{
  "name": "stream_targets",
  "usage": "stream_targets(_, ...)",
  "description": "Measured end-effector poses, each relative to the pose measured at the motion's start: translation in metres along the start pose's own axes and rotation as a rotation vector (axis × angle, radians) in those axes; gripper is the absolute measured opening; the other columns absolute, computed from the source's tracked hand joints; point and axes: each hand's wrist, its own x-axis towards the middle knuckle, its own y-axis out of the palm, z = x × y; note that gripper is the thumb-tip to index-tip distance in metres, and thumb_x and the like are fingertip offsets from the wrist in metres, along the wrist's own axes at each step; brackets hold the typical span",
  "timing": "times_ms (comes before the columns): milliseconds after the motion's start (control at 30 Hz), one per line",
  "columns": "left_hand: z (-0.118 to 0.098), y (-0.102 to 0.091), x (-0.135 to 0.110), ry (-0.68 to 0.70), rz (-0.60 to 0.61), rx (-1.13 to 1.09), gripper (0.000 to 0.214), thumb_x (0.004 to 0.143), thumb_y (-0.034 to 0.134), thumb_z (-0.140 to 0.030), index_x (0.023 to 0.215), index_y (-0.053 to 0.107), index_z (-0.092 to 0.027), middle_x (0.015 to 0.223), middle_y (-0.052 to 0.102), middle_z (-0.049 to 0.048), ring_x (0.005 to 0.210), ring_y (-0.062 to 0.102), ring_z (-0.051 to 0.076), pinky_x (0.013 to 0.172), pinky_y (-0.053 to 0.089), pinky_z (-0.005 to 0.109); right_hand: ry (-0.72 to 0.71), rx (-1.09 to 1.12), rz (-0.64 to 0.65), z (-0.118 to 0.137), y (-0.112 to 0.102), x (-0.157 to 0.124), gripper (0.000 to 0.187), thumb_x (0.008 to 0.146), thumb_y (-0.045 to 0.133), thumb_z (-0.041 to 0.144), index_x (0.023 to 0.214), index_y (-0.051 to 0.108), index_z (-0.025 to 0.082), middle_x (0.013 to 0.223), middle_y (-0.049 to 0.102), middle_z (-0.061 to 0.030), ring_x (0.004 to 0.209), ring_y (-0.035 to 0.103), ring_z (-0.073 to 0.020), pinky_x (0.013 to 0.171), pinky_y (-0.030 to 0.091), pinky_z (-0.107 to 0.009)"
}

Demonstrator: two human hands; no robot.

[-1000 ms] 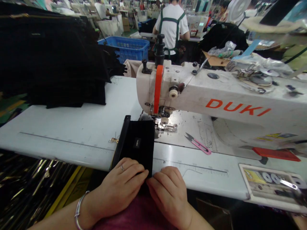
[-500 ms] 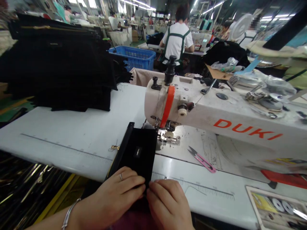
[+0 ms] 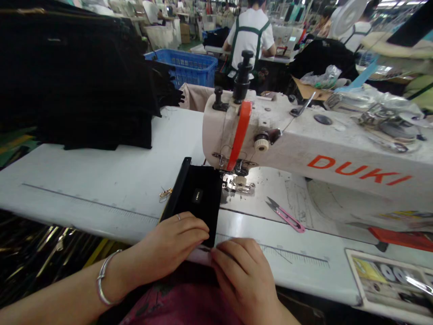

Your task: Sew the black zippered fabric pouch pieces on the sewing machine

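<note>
A black fabric piece (image 3: 209, 214) with a small label and a zipper along its left side lies on the white sewing table. Its far end reaches the presser foot (image 3: 241, 183) of the sewing machine (image 3: 284, 140). My left hand (image 3: 171, 243) presses on the near part of the fabric, fingers together and curled over it. At the near right corner of the piece, my right hand (image 3: 243, 266) is closed, its fingertips pinching the edge; the thumb is hidden. A gold zipper pull (image 3: 165, 193) sticks out left of the fabric.
Pink thread snips (image 3: 287, 215) lie right of the presser foot. A tall stack of black fabric pieces (image 3: 84, 90) stands at the table's far left. Behind are a blue basket (image 3: 189, 67) and a person in a white shirt (image 3: 250, 38). A control panel (image 3: 389, 280) sits front right.
The fabric piece has slid a little away from me toward the presser foot, with my left hand following it. My head view has tilted down slightly. My right hand stays near the fabric's corner.
</note>
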Motion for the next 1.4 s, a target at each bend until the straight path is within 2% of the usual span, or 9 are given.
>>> stream_targets(133,0.0009,0.0019,-0.0003,0.041,0.006,0.059,0.019,0.097,0.051,-0.014,0.112,0.063,-0.018,0.109,0.063,0.0051,0.100,0.055,0.018,0.094,0.046,0.033,-0.002,-0.049,0.036,0.0013,-0.0006,0.0025,0.017,0.094,0.056,0.014,0.108,0.065,0.018,0.101,0.068,-0.0049,0.090,0.055,-0.0212,0.079,0.046,-0.036)
stream_targets(267,0.0018,0.0003,0.0028,-0.019,0.004,-0.035,0.018,0.099,0.048,-0.013,0.105,0.063,-0.017,0.106,0.063,0.0035,0.097,0.056,0.015,0.089,0.047,0.028,0.034,-0.031,0.056,0.0015,-0.0004,0.0005,0.013,0.093,0.057,0.014,0.103,0.065,0.018,0.101,0.068,-0.0046,0.090,0.055,-0.0214,0.080,0.045,-0.037)
stream_targets(467,0.0024,-0.0008,0.0033,-0.059,0.006,-0.077,0.016,0.096,0.053,-0.011,0.106,0.063,-0.019,0.108,0.063,0.0021,0.099,0.055,0.015,0.093,0.044,0.029,0.037,-0.032,0.080,0.0025,0.0000,0.0015,0.034,0.094,0.058,0.015,0.127,0.057,0.018,0.107,0.068,-0.0051,0.093,0.055,-0.0218,0.080,0.045,-0.037)
stream_targets(633,0.0042,0.0012,0.0030,-0.039,0.007,-0.051,0.015,0.097,0.053,-0.013,0.107,0.063,-0.020,0.109,0.062,0.0019,0.099,0.055,0.014,0.092,0.044,0.028,0.075,0.015,0.041,0.0030,-0.0003,0.0000,0.017,0.092,0.056,0.012,0.105,0.064,0.018,0.100,0.068,-0.0045,0.089,0.055,-0.0209,0.080,0.045,-0.037)
stream_targets(767,0.0035,0.0019,0.0012,-0.041,0.008,-0.041,0.025,0.096,0.048,-0.005,0.114,0.060,-0.018,0.112,0.060,0.0033,0.103,0.053,0.014,0.095,0.043,0.028,0.057,-0.008,0.059,0.0028,0.0001,-0.0017,0.030,0.093,0.057,0.013,0.122,0.060,0.017,0.106,0.068,-0.0058,0.092,0.055,-0.0219,0.081,0.046,-0.038)
stream_targets(867,0.0028,0.0036,-0.0002,-0.054,-0.008,-0.042,0.026,0.093,0.052,-0.005,0.114,0.060,-0.018,0.112,0.059,0.0035,0.105,0.053,0.015,0.097,0.042,0.029,0.054,-0.042,0.090,0.0028,0.0006,-0.0002,0.030,0.093,0.057,0.015,0.123,0.060,0.019,0.107,0.067,-0.0057,0.092,0.054,-0.0227,0.080,0.045,-0.039)
stream_targets(1200,0.0036,0.0056,-0.0019,0.027,-0.025,-0.027,0.016,0.097,0.051,-0.011,0.106,0.063,-0.018,0.102,0.061,0.0045,0.098,0.052,0.017,0.091,0.045,0.031,0.040,-0.050,0.107,0.0011,0.0000,0.0006,0.023,0.093,0.055,0.015,0.114,0.063,0.018,0.104,0.067,-0.0057,0.090,0.053,-0.0229,0.078,0.046,-0.040)
stream_targets(1300,0.0028,0.0055,-0.0028,0.085,-0.010,0.040,0.016,0.097,0.050,-0.010,0.105,0.063,-0.015,0.105,0.061,0.0060,0.102,0.052,0.019,0.099,0.043,0.036,0.039,-0.023,0.058,-0.0002,0.0008,0.0018,0.025,0.092,0.055,0.012,0.116,0.062,0.017,0.114,0.067,-0.0066,0.093,0.055,-0.0223,0.080,0.048,-0.039)
stream_targets(1400,0.0041,0.0040,-0.0036,0.131,0.017,0.070,0.020,0.096,0.047,-0.007,0.107,0.062,-0.014,0.108,0.062,0.0070,0.103,0.054,0.019,0.101,0.043,0.037,-0.039,-0.047,0.072,-0.0025,-0.0015,0.0067,0.031,0.092,0.053,0.011,0.122,0.060,0.014,0.127,0.063,-0.0077,0.097,0.056,-0.0230,0.081,0.050,-0.038)
